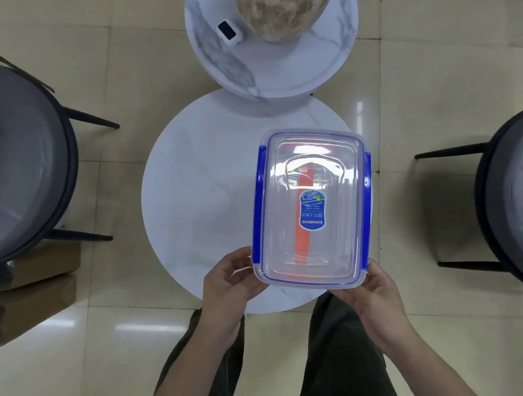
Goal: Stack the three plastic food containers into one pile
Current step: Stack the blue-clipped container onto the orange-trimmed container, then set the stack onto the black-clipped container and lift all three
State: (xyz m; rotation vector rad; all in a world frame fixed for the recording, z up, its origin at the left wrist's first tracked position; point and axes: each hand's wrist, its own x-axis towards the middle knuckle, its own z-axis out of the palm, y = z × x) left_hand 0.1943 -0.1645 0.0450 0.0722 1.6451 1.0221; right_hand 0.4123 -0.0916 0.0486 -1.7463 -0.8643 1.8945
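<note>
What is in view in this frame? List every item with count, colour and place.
Blue-clipped container: one, clear with blue clips and label, held over the near table's right side; something orange shows through it, possibly another container.
Near table: one, white, round, centre.
Far table: one, white marble, round, top centre.
Vase: one, beige mottled, on the far table.
Small device: one, white with dark screen, left of the vase.
Chairs: two, grey seats with dark frames, left and right.
Cardboard box: one, brown, under the left chair.
Left hand: at the container's near left corner.
Right hand: at its near right corner.
</note>
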